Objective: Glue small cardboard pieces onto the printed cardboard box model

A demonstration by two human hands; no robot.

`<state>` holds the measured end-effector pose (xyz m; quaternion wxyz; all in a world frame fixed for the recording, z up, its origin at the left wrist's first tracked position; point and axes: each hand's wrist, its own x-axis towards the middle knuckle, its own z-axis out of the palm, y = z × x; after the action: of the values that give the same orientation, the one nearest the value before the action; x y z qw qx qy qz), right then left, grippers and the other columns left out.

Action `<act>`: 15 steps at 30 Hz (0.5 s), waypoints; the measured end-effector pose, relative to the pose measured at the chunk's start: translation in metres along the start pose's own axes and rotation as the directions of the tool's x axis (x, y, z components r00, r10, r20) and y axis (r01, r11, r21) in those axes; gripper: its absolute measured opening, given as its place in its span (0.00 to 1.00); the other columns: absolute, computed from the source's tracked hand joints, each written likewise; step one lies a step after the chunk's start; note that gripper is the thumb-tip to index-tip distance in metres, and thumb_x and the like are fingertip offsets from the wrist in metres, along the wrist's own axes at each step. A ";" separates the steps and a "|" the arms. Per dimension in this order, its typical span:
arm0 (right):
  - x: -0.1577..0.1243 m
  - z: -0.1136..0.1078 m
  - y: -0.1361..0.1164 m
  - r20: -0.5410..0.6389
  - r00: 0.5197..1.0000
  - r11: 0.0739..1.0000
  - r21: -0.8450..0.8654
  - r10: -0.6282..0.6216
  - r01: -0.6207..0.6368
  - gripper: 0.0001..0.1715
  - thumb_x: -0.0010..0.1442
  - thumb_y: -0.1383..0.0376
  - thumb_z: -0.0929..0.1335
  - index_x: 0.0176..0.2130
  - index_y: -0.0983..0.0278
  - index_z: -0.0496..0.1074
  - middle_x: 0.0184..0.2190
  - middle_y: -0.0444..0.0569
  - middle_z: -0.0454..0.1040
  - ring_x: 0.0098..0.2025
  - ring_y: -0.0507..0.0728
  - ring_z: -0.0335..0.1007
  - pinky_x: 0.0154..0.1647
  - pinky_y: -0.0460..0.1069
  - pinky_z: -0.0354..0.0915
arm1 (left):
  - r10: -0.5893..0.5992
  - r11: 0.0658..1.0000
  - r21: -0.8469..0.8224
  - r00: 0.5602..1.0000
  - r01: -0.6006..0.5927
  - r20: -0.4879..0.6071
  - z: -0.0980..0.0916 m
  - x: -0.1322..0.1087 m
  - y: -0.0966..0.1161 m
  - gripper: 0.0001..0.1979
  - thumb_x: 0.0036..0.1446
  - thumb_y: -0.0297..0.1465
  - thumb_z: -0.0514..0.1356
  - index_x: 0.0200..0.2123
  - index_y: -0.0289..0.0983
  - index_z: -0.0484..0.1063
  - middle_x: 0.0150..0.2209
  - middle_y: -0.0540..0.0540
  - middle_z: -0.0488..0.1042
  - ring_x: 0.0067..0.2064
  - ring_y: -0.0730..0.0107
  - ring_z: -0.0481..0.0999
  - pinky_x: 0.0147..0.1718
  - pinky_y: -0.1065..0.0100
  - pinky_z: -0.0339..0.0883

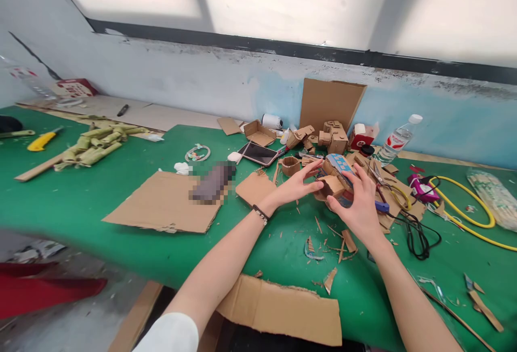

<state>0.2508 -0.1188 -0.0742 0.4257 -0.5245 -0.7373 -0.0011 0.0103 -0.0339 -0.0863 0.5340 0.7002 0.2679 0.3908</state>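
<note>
Between my two hands is a small cardboard construction (333,184) with a dark opening at its near end. My left hand (298,184) grips its left side with thumb and fingers. The thumb and curved fingers of my right hand (357,206) close on it from the right. A blue patterned panel (340,162) shows right behind it; I cannot tell whether the two are joined. A short cardboard ring (291,166) stands just beyond my left fingers. Cardboard scraps (349,241) lie below my hands on the green table (258,249).
A water bottle (398,139), scissors (377,171) and a black cable (418,236) are to the right. Behind stand a cardboard camera-like model (334,137) and a tablet (258,153). Cardboard sheets (161,206), a yellow cutter (42,140) and green stalk pieces (97,144) lie left.
</note>
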 end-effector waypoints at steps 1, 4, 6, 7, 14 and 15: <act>0.001 -0.002 0.002 0.011 1.000 1.000 0.013 -0.005 0.005 0.39 0.70 0.49 0.76 0.72 0.56 0.68 0.81 0.64 0.59 0.83 0.80 0.56 0.82 0.80 0.55 | -0.008 1.000 -0.007 1.000 0.008 0.010 -0.001 0.000 -0.001 0.54 0.65 0.60 0.73 0.85 0.49 0.58 0.86 0.35 0.55 0.86 0.37 0.58 0.82 0.36 0.58; 0.003 -0.006 0.008 0.034 0.999 0.999 0.040 -0.009 0.007 0.38 0.71 0.47 0.75 0.73 0.56 0.69 0.81 0.65 0.60 0.84 0.79 0.55 0.82 0.80 0.55 | -0.061 0.998 -0.024 0.998 0.061 0.013 -0.003 0.000 -0.002 0.57 0.64 0.63 0.72 0.85 0.49 0.56 0.87 0.35 0.53 0.87 0.39 0.55 0.84 0.37 0.53; 0.004 -0.008 0.013 0.048 0.999 0.999 0.051 -0.007 0.005 0.39 0.72 0.46 0.75 0.73 0.56 0.69 0.82 0.65 0.59 0.84 0.80 0.54 0.82 0.80 0.54 | -0.096 0.995 -0.041 0.995 0.096 0.015 -0.001 0.001 -0.002 0.60 0.63 0.64 0.72 0.86 0.46 0.54 0.87 0.32 0.52 0.87 0.40 0.54 0.85 0.38 0.53; 0.004 -0.009 0.015 0.058 0.998 0.998 0.056 -0.007 0.004 0.39 0.72 0.45 0.75 0.73 0.56 0.69 0.82 0.65 0.59 0.85 0.80 0.53 0.83 0.80 0.53 | -0.105 0.993 -0.047 0.994 0.106 0.018 0.000 0.001 -0.002 0.61 0.62 0.65 0.72 0.87 0.45 0.53 0.87 0.31 0.51 0.88 0.40 0.53 0.85 0.39 0.52; 0.007 -0.019 0.033 0.136 0.990 0.994 0.111 -0.034 0.018 0.41 0.74 0.42 0.73 0.77 0.52 0.67 0.85 0.60 0.54 0.85 0.78 0.52 0.84 0.79 0.52 | -0.100 0.995 -0.007 0.995 0.100 0.026 0.007 0.004 -0.008 0.67 0.58 0.68 0.73 0.87 0.46 0.48 0.88 0.30 0.47 0.88 0.38 0.49 0.84 0.36 0.52; 0.007 -0.021 0.036 0.147 0.989 0.993 0.117 -0.036 0.019 0.42 0.74 0.41 0.73 0.77 0.51 0.67 0.85 0.60 0.54 0.85 0.78 0.52 0.84 0.79 0.53 | -0.098 0.995 0.016 0.995 0.098 0.031 0.006 0.005 -0.009 0.68 0.58 0.68 0.73 0.88 0.46 0.47 0.88 0.31 0.46 0.89 0.37 0.48 0.84 0.35 0.51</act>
<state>0.2908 -0.1063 -0.0722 0.3991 -0.4877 -0.7729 0.0746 0.0185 -0.0310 -0.0946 0.5517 0.6961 0.2964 0.3511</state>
